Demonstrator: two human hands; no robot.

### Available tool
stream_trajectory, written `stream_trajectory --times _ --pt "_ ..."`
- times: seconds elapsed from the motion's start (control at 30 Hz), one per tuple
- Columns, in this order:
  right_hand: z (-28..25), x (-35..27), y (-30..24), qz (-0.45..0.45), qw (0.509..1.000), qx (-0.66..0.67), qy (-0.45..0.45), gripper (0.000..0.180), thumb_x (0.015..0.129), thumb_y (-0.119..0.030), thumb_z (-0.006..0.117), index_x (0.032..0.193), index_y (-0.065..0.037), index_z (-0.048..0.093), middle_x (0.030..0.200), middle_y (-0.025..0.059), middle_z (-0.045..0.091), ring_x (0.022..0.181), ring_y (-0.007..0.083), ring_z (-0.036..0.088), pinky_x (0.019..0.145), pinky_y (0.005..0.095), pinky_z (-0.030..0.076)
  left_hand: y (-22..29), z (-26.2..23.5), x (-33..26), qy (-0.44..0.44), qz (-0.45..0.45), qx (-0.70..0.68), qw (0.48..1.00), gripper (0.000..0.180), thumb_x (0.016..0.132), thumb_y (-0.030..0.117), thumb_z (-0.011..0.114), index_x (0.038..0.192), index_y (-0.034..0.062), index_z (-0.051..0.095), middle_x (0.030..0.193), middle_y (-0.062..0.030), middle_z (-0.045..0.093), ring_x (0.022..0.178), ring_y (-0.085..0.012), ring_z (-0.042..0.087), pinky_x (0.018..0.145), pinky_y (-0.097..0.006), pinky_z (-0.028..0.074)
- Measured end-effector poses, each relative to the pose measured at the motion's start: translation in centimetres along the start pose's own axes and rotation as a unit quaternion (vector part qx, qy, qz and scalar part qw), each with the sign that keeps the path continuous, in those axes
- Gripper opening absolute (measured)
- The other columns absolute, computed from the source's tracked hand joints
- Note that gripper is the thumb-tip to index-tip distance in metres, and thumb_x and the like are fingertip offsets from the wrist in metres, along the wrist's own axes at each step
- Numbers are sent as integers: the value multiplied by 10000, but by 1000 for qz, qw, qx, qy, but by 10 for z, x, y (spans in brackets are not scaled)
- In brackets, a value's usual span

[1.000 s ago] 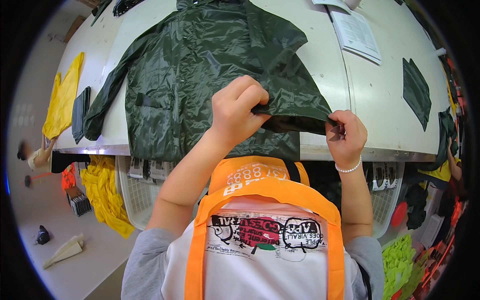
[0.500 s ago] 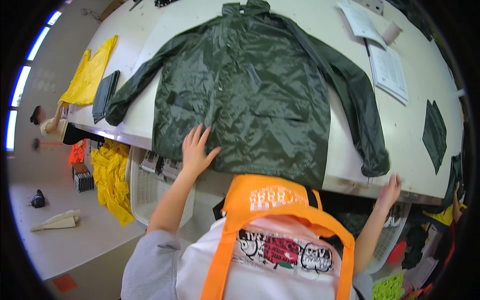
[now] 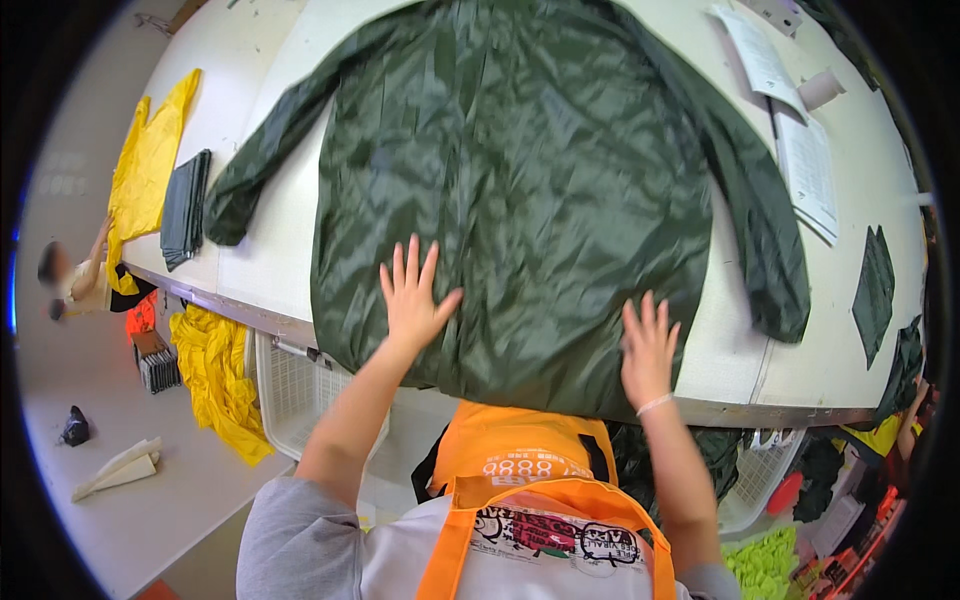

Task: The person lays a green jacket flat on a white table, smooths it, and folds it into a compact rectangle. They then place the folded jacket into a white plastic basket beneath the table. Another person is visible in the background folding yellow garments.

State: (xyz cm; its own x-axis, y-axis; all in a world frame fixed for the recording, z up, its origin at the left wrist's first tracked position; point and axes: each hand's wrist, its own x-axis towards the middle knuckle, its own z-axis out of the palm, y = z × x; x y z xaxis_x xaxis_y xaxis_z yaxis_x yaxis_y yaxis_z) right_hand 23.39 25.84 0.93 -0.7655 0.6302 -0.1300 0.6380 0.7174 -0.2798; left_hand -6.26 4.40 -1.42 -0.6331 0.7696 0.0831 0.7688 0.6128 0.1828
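My left hand (image 3: 415, 300) and right hand (image 3: 648, 345) press open and flat on the spread green jacket (image 3: 530, 180); sleeves not yet folded.

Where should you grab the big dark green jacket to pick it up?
Probably by the bottom hem of the dark green jacket, from the table's near edge. The jacket lies flat and spread, and its hem hangs just over that edge, so fingers can pinch it there. The left hand and right hand already rest flat close to it.

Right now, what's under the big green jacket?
The white table shows around the jacket, so the jacket lies on it. Both hands, left and right, press flat on top. Anything beneath the cloth is hidden.
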Motion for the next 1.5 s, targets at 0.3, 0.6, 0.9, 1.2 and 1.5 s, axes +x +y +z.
stream_trajectory --times 0.3,0.6,0.9,1.2,1.5 --pt "-1 235 46 88 975 -146 142 503 905 -111 485 1380 -252 401 1476 70 313 1357 284 285 1076 562 215 -36 62 261 150 58 -34 986 732 836 609 488 1400 159 364 1476 -126 298 1367 -346 224 1091 -565 129" --pt "36 82 -70 4 995 -79 67 492 874 -80 545 1341 -209 456 1409 70 411 1319 271 348 1076 512 252 -5 3 96 -21 222 -22 974 702 825 545 565 1408 207 368 1482 -106 294 1363 -330 247 1061 -601 169" --pt "48 -28 -181 -148 959 233 -72 350 690 -31 645 1030 -94 596 1015 58 552 806 246 609 691 348 499 -23 8 42 3 200 -181 963 568 831 341 632 1327 127 458 1443 -91 356 1337 -313 295 1076 -498 216" --pt "71 -34 -197 49 882 450 -135 101 777 -96 675 837 -29 631 739 58 563 616 151 536 577 284 441 -42 -42 -51 -180 167 -424 872 316 726 -13 564 1031 25 638 1107 -142 623 1076 -292 550 932 -373 424" --pt "58 -13 -165 114 851 503 -103 234 860 -240 645 836 -7 654 704 -22 585 664 58 474 612 230 407 -21 -44 -74 -56 30 -468 882 182 745 70 708 916 34 655 916 -57 617 823 -180 563 710 -260 448"
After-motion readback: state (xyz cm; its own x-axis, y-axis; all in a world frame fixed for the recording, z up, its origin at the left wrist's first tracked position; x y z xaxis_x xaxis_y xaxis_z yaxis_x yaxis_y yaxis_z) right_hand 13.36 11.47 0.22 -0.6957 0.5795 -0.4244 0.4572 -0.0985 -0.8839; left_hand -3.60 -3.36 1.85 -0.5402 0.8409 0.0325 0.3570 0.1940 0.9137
